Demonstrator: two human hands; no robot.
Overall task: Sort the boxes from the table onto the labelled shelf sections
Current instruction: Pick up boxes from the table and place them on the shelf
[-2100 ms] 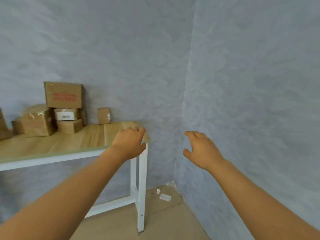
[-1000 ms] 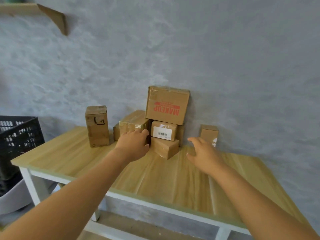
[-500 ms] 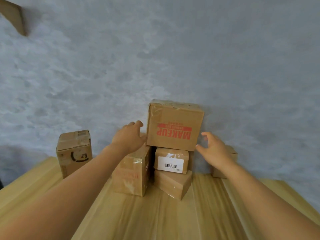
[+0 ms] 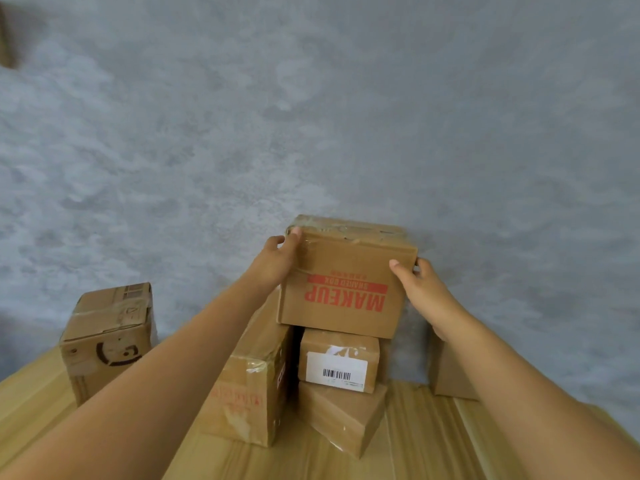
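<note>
The light wooden table (image 4: 429,445) is carrying several boxes near the far grey wall (image 4: 311,116). The brown cardboard box with red MAKEUP print (image 4: 346,289) is sitting on top of the stack, over the small barcode-labelled cardboard box (image 4: 337,358). The left hand (image 4: 273,261) and right hand (image 4: 420,289) are gripping its two sides, fingers curled around the edges.

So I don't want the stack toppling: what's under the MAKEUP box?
The MAKEUP box, held by the left hand and right hand, sits on the barcode box, itself on a tilted box. Its left edge meets the taped box; contact there is hidden.
</note>
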